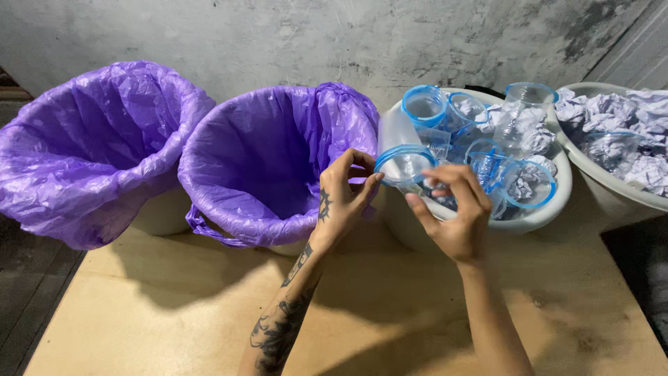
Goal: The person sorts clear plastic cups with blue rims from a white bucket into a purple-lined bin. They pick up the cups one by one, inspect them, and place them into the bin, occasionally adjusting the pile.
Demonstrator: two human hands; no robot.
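A clear plastic cup with a blue rim point(402, 166) is held between both hands just in front of a white tub point(550, 209). My left hand point(344, 198) pinches the cup's blue rim at its left side. My right hand point(456, 216) grips the cup's lower right side with fingers curled around it. The tub behind holds several more blue-rimmed clear cups point(426, 106) mixed with crumpled white paper point(529, 129).
Two bins lined with purple bags stand on the left, one point(90, 150) at the far left and one point(268, 163) beside my left hand. A second white tub point(612, 188) with crumpled paper sits at the right edge. All rest on a wooden tabletop point(174, 320).
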